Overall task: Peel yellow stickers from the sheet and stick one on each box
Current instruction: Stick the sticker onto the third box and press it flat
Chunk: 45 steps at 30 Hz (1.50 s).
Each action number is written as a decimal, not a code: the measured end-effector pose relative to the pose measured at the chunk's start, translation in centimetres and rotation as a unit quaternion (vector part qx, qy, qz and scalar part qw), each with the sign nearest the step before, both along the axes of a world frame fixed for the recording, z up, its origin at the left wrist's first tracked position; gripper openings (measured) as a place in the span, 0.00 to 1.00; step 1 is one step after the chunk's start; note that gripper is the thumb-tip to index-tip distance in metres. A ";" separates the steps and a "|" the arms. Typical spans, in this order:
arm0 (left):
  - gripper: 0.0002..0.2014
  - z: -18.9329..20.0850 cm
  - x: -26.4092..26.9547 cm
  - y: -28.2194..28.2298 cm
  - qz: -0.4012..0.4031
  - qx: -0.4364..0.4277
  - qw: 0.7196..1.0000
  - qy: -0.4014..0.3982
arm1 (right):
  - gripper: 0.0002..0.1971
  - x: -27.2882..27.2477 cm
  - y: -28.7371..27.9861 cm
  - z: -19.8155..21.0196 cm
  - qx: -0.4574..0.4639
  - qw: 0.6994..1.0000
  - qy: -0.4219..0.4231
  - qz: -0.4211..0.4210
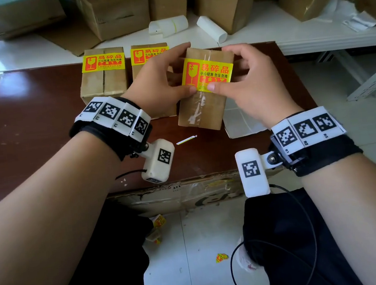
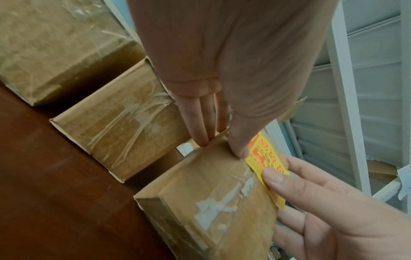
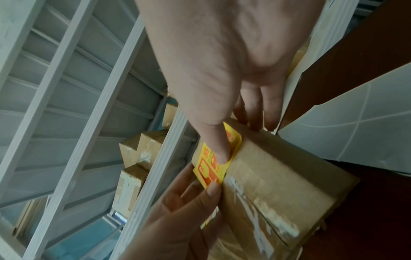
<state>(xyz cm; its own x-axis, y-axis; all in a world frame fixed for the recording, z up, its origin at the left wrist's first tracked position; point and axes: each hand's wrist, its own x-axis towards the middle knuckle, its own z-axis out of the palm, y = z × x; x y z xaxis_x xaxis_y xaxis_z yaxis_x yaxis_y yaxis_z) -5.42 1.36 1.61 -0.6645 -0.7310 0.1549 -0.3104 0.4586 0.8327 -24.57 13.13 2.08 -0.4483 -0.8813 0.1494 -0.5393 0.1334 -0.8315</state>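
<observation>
A: Start wide. What's on the table (image 1: 40, 116)?

B: Two boxes at the back, one (image 1: 104, 81) far left and one (image 1: 147, 56) partly behind the left hand, each already wearing a yellow label. A third box (image 1: 204, 108) sits nearer, tilted up between both hands, taped along its seam. The white sheet (image 1: 238, 123) lies just right of it, half under the right wrist.

A: And the hands?

B: The left hand (image 1: 164, 79) curls round the box's left side, thumb down on the sticker's lower left corner. The right hand (image 1: 252, 82) wraps the right side, thumb pressing the lower edge. Both have hold of the box and nothing else.

A: The sticker (image 1: 207, 74) itself?

B: On the upper half of the top face, across the tape. In the wrist views its far edge looks lifted off the cardboard, so I'd judge it only partly stuck.

A: So how to finish it well?

B: Sweep both thumbs outward from the middle so no air is trapped, then rub down the corners, hardest where it crosses the glossy tape, since grip is likely weakest there
</observation>
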 end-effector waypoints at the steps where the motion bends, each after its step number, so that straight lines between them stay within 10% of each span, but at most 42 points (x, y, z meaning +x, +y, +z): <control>1: 0.42 -0.1 0.1 -0.1 -0.004 0.007 1.000 0.005 | 0.36 -0.2 0.1 0.1 0.004 1.000 -0.006 0.012; 12: 0.34 0.1 0.4 -0.1 -0.008 0.093 0.995 0.044 | 0.31 -0.7 1.2 1.3 0.024 0.994 -0.065 0.086; 22: 0.36 0.2 -0.2 0.2 0.016 -0.006 1.000 0.009 | 0.20 0.6 0.0 0.2 -0.042 0.998 -0.043 0.004; 32: 0.38 0.1 0.9 -0.8 -0.060 0.074 0.995 0.019 | 0.38 -1.0 1.0 1.4 0.060 0.990 -0.085 0.095; 36: 0.21 0.4 0.3 0.1 0.007 0.060 0.996 0.066 | 0.33 -0.7 1.0 1.1 0.037 0.990 -0.102 0.088; 45: 0.32 -0.3 -1.0 1.2 0.085 -0.032 0.996 0.025 | 0.41 0.4 0.4 -0.3 0.010 0.999 0.011 0.048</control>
<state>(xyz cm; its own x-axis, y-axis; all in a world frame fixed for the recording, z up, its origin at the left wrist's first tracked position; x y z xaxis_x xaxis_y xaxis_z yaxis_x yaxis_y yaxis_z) -6.38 2.59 1.35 -0.5228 -0.8194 0.2352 -0.3465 0.4563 0.8196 -24.21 13.55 1.80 -0.3581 -0.9230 0.1411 -0.5691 0.0960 -0.8167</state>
